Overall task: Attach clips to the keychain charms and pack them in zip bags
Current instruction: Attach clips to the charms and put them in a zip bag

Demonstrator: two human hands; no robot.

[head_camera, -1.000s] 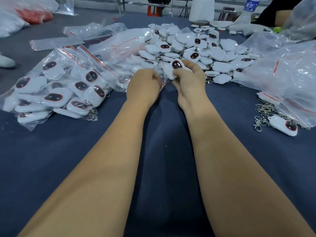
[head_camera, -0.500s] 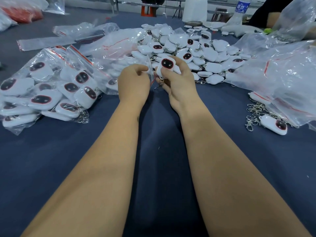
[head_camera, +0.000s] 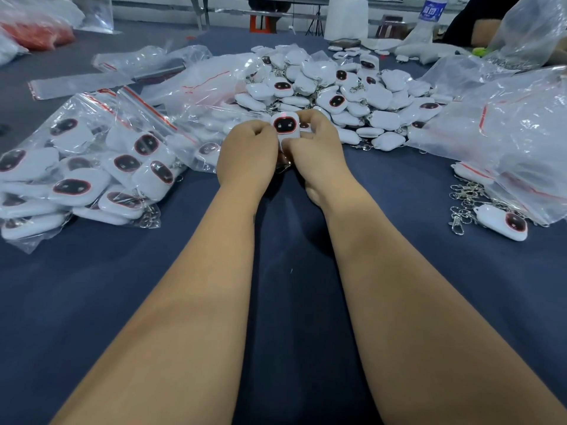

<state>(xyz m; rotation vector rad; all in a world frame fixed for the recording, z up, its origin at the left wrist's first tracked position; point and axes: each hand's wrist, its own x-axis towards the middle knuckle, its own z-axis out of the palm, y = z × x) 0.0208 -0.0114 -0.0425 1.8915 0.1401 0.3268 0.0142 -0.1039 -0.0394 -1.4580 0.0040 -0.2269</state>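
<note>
A white keychain charm (head_camera: 285,127) with a dark red-rimmed face stands upright between my two hands, above the blue cloth. My left hand (head_camera: 247,156) grips its left side with curled fingers. My right hand (head_camera: 316,148) pinches its right side and lower part. A bit of metal ring (head_camera: 283,168) shows below the hands. Behind them lies a big heap of loose white charms (head_camera: 337,96). Filled zip bags (head_camera: 92,167) with red seals lie at the left. Loose metal clips (head_camera: 466,197) lie at the right beside a single charm (head_camera: 503,222).
Large clear plastic bags (head_camera: 506,124) rise at the right, and empty zip bags (head_camera: 147,65) lie at the back left. A water bottle (head_camera: 429,16) and a paper roll (head_camera: 346,16) stand at the far edge. Another person's arm (head_camera: 484,32) shows at the top right.
Both hands have drawn together around the charm and it now stands upright facing me. The left hand let go of the zip bag's edge and took the charm's side.
</note>
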